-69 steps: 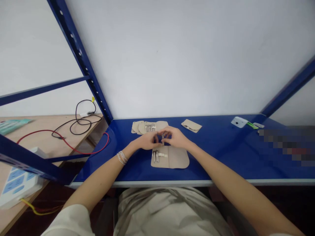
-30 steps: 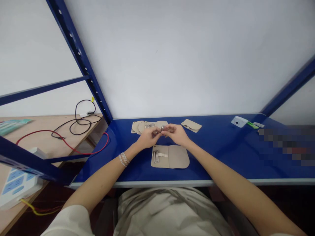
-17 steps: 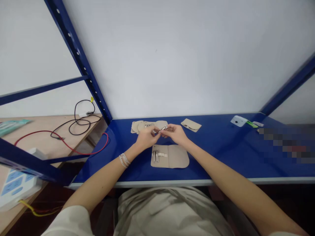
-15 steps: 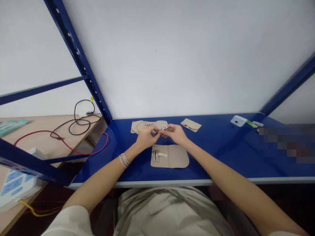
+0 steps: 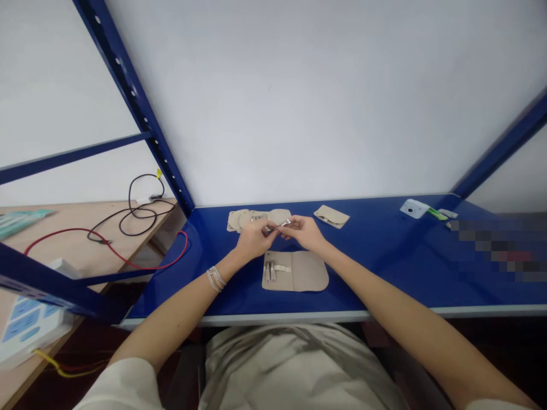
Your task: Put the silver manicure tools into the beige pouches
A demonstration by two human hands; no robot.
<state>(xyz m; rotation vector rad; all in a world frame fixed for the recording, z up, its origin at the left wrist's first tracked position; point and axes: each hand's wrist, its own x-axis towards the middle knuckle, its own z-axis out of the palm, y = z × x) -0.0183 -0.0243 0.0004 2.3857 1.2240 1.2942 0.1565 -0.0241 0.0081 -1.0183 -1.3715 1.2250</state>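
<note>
**Left hand** [image 5: 255, 240]: fingers and thumb closed, pinching a slim steel nail clipper [image 5: 282, 225] held in the air above the glossy blue desk [image 5: 384, 285].

**Right hand** [image 5: 305, 232]: fingers nearly closed on the clipper's far end, grip too small to read exactly.

**Open beige fabric pouch** [image 5: 310, 271]: matte, soft-looking, rounded corners, directly below the hands. Two metal tools [image 5: 269, 271] under a pale elastic strap [image 5: 281, 269]; right flap bare.

**Rear beige pouch** [image 5: 245, 219]: open, overlapping folds, small metal tools in a row [image 5: 258, 217], just beyond the hands.

**Folded beige pouch** [image 5: 331, 216]: to the right, apart, no tools visible.
</note>
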